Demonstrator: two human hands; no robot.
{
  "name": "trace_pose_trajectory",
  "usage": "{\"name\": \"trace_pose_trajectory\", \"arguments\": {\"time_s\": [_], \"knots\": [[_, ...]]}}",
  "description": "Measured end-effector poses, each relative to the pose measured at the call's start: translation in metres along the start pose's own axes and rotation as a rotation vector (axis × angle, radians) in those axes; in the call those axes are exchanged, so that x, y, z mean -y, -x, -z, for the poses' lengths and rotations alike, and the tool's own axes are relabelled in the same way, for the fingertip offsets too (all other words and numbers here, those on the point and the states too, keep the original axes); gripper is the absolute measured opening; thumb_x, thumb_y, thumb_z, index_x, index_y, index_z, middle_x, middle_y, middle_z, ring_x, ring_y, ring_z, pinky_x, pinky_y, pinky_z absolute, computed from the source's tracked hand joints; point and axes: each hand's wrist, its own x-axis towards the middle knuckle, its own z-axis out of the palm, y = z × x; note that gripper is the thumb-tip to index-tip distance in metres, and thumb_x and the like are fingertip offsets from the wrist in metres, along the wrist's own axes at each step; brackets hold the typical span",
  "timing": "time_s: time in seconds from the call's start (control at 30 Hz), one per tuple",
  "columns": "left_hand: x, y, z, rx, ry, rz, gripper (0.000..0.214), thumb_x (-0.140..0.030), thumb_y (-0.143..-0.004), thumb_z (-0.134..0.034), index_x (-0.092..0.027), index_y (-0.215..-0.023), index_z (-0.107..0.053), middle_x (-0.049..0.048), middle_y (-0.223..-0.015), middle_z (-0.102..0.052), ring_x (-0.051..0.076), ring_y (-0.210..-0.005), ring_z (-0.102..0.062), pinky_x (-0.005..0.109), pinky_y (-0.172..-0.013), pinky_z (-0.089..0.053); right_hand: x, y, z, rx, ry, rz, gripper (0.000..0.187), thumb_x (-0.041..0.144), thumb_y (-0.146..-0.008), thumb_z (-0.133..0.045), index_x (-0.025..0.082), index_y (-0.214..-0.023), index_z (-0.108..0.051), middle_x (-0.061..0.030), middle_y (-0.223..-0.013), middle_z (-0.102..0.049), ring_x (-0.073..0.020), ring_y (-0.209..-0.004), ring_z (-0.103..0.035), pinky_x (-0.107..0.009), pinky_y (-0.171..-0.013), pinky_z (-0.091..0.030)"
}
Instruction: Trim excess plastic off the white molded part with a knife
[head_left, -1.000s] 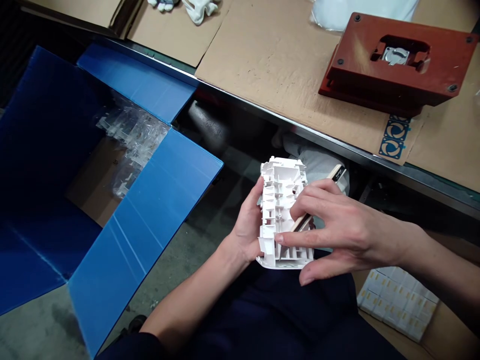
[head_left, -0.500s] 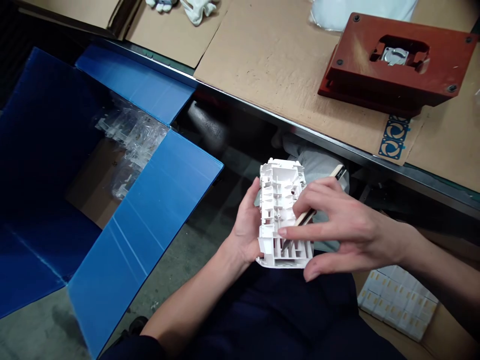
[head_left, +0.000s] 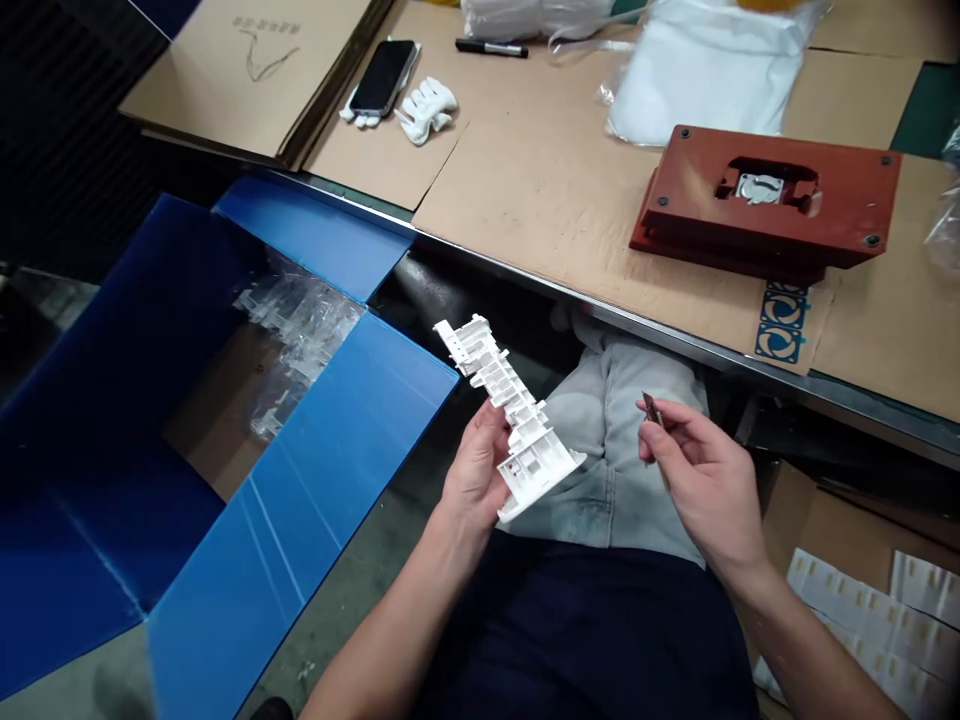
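Note:
In my left hand (head_left: 480,462) is a white moulded plastic housing (head_left: 517,410), with ribs and small compartments along its length. My fingers grip its lower left side, and the part is tilted, its far end pointing up and left. My right hand (head_left: 701,470) is closed around a slim dark tool (head_left: 651,408) with a pointed tip, held between thumb and fingers to the right of the housing and apart from it. Most of the tool is hidden in the hand, so its exact kind does not show.
A blue box (head_left: 300,480) with bagged clear parts (head_left: 300,310) stands at left. On the cardboard-covered bench (head_left: 525,190) are a red fixture (head_left: 795,230), a phone (head_left: 386,75), white gloves (head_left: 427,108) and a marker (head_left: 491,48). White pieces (head_left: 862,600) fill a carton at lower right.
My right hand has drawn the tool out of the housing and moved right. The left hand has turned and tilted the housing to the left. The view has shifted, showing more of the bench.

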Motion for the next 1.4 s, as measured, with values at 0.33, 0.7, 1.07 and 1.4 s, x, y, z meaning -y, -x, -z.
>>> {"name": "trace_pose_trajectory", "arguments": {"time_s": [0.33,0.7,1.07,1.4], "knots": [[-0.002,0.001,-0.005,-0.147,-0.082,-0.352,0.066,0.0,-0.071,-0.077,-0.028,-0.129,-0.063,0.0015,-0.107,-0.078,0.026,-0.111,-0.071,0.042,-0.101,-0.059,0.014,0.019,-0.028,-0.008,0.027,0.035,0.032,0.039,-0.096,-0.064,0.029,-0.126,-0.069,-0.0049,-0.124,-0.071,-0.0199,-0.106,-0.068,-0.032,-0.089,-0.057],[-0.002,0.016,-0.018,-0.032,-0.255,-0.589,0.083,-0.003,-0.077,-0.071,-0.039,-0.148,-0.047,0.0018,-0.14,-0.065,0.034,-0.137,-0.053,0.052,-0.114,-0.048,0.037,0.028,-0.037,0.086,0.352,0.255,0.042,0.048,-0.092,-0.069,0.022,-0.124,-0.072,-0.0025,-0.085,-0.067,-0.0133,-0.068,-0.057,-0.026,-0.056,-0.048],[-0.002,0.018,-0.018,-0.015,-0.278,-0.648,0.088,-0.003,-0.076,-0.072,-0.042,-0.15,-0.044,0.0007,-0.141,-0.065,0.034,-0.138,-0.052,0.052,-0.113,-0.049,0.039,0.028,-0.035,0.076,0.404,0.295,0.043,0.05,-0.092,-0.068,0.019,-0.123,-0.074,-0.0027,-0.081,-0.066,-0.0124,-0.065,-0.06,-0.025,-0.056,-0.046],[-0.002,0.018,-0.019,-0.015,-0.273,-0.655,0.088,-0.005,-0.077,-0.075,-0.045,-0.149,-0.043,-0.0007,-0.141,-0.065,0.034,-0.136,-0.055,0.053,-0.115,-0.047,0.038,0.028,-0.035,0.058,0.404,0.32,0.045,0.047,-0.092,-0.069,0.018,-0.126,-0.072,-0.0038,-0.082,-0.067,-0.0127,-0.066,-0.062,-0.025,-0.057,-0.049]]}}
